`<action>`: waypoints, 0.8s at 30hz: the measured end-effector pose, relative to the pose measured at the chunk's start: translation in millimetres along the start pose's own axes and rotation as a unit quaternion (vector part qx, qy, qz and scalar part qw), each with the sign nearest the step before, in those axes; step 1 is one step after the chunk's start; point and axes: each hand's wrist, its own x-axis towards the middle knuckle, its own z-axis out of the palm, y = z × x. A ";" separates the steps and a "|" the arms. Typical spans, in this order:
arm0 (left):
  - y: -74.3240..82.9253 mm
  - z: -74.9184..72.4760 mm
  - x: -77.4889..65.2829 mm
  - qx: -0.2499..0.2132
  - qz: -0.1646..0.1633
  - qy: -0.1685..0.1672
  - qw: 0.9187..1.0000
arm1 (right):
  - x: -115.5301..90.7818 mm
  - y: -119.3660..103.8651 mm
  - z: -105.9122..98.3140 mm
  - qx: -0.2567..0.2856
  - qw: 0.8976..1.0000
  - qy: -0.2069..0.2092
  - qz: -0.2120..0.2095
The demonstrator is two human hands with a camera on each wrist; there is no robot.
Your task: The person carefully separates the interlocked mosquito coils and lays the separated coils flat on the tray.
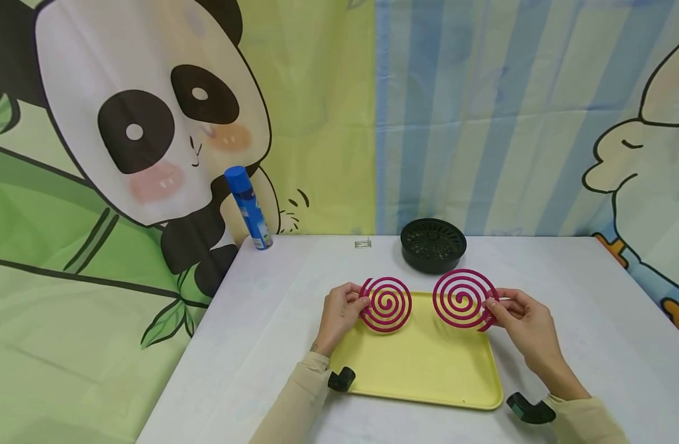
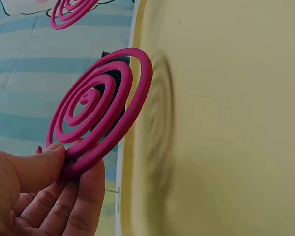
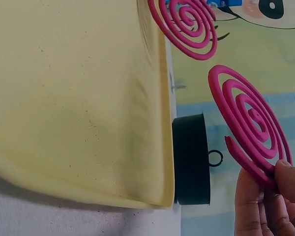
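Two magenta mosquito coils are held up, apart from each other, above the yellow tray (image 1: 417, 370). My left hand (image 1: 341, 314) pinches the outer ring of one mosquito coil (image 1: 388, 302) between thumb and fingers; the left wrist view shows this coil (image 2: 123, 113) tilted, its shadow falling on the tray. At the right, my other hand (image 1: 530, 327) pinches the second mosquito coil (image 1: 452, 319) by its outer ring. In the right wrist view, the thumb lies over that coil (image 3: 236, 118) with fingers behind it. Each coil is a flat, separate spiral.
Behind the tray stands a round black holder (image 1: 433, 246) with a slotted top and a small ring on its side. A blue spray can (image 1: 249, 209) stands at the table's back left. A small metal stand (image 1: 363, 243) lies near the back edge, before the printed curtain.
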 end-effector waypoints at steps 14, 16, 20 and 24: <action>-14.1 -4.6 4.3 0.034 0.001 -0.036 0.999 | 0.8 2.1 3.7 0.013 1.000 -0.012 0.003; -15.9 -6.1 5.9 0.049 0.000 -0.046 0.998 | 1.1 2.1 4.5 0.012 1.000 -0.012 0.004; -17.0 -8.8 9.6 0.076 -0.012 -0.067 0.995 | 0.8 2.1 6.6 0.019 1.000 -0.017 0.011; -16.4 -9.9 13.4 0.103 -0.007 -0.081 0.991 | 0.3 2.0 8.5 0.027 0.999 -0.019 0.016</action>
